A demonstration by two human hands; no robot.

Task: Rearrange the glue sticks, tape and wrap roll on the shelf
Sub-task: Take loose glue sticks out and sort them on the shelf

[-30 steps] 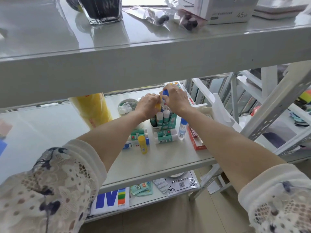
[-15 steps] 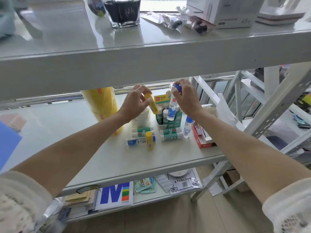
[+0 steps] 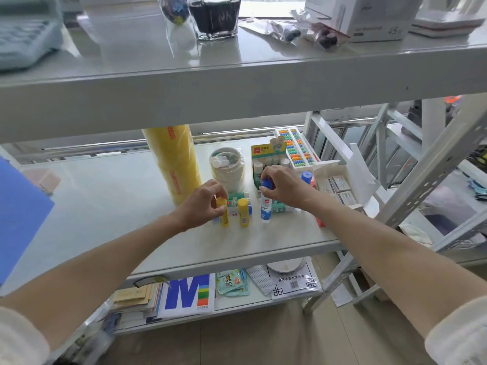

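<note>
My left hand [image 3: 204,204] grips a yellow glue stick [image 3: 224,216] standing upright on the middle shelf [image 3: 110,206]. A second yellow glue stick [image 3: 243,212] stands just right of it. My right hand [image 3: 283,187] holds the blue cap of a white glue bottle [image 3: 265,210], upright on the shelf. Green-and-white glue sticks [image 3: 280,208] lie behind, partly hidden by my hands. A display box of glue sticks [image 3: 266,159] stands further back. Stacked tape rolls [image 3: 228,167] sit left of that box. The tall yellow wrap roll [image 3: 172,164] stands upright at the left.
A colourful abacus [image 3: 296,147] and white boxes of small packs [image 3: 336,185] sit at the right. Another blue-capped bottle [image 3: 306,178] stands behind my right wrist. The upper shelf [image 3: 237,83] overhangs close above. A blue folder [image 3: 18,214] is at the left edge.
Both hands came down from the display box toward the front of the shelf. The yellow stick and the blue-capped bottle now stand upright on the shelf surface.
</note>
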